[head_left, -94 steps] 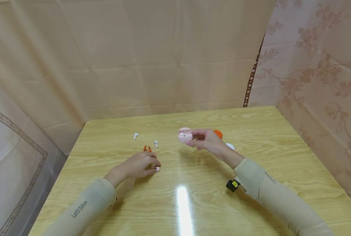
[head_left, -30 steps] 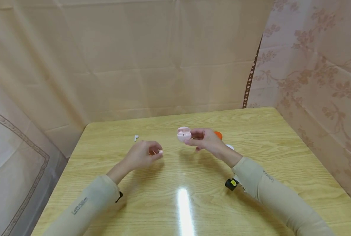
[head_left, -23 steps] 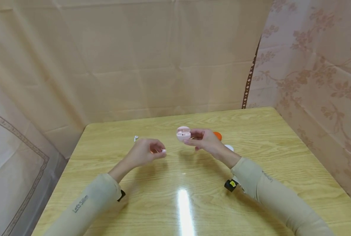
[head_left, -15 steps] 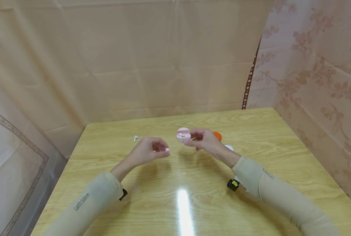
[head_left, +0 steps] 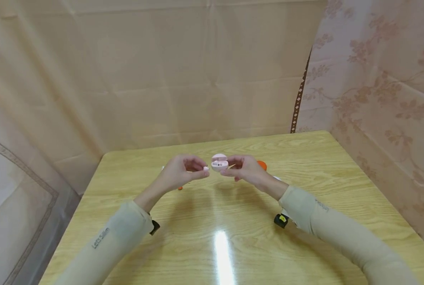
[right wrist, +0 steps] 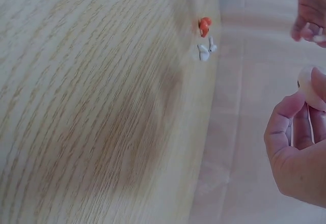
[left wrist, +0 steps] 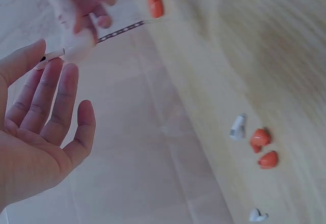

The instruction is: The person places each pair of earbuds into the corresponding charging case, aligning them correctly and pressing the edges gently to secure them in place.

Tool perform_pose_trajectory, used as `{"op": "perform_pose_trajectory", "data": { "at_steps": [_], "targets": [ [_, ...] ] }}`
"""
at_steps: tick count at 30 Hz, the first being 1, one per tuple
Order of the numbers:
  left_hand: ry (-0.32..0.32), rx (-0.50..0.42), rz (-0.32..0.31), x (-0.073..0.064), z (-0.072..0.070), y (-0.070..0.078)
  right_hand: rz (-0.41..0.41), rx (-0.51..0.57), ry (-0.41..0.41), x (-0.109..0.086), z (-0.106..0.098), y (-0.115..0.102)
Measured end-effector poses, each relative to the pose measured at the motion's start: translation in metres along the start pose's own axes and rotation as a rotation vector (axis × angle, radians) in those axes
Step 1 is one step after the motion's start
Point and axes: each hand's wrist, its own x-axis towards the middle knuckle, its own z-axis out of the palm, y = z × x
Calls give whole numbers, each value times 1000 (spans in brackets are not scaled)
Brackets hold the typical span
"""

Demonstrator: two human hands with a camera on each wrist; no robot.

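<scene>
My left hand (head_left: pixel 179 171) pinches a pale pink earbud (left wrist: pixel 54 55) between thumb and fingertips, its stem showing in the left wrist view. Close to its right, my right hand (head_left: pixel 247 170) holds a round pale pink earbud case (head_left: pixel 219 165) up off the table, with its lid raised. A light earbud shape shows inside the case's left side. The left fingertips are a short gap away from the case. In the right wrist view the case (right wrist: pixel 310 88) is gripped between thumb and fingers, partly cut off by the frame edge.
Two orange earbuds (left wrist: pixel 260 137) and two white earbuds (left wrist: pixel 238 127) lie on the wooden table (head_left: pixel 254 245), mostly behind my left hand in the head view. An orange case (head_left: pixel 262 165) and a partly hidden white case (head_left: pixel 277 178) rest behind my right forearm.
My left hand has picked the pink earbud up from near the table and carried it up and right, close to the case. The right hand keeps holding the case almost in place.
</scene>
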Motion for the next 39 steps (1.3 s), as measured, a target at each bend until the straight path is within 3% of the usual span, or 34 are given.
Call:
{"op": "perform_pose_trajectory", "data": {
  "at_steps": [12,17,24,39],
  "targets": [
    [49,9,24,8,5,20,-10,-28,-19,-2,7,-1],
    [68,42,31,13,8,21,-13,-48,-31,-2,7,-2],
    [119,136,105,19,14,18,-40,-56,-49,-3,5,-1],
    [120,98,106,25,24,13,-70,-34,-77,-6,3,0]
  ]
}}
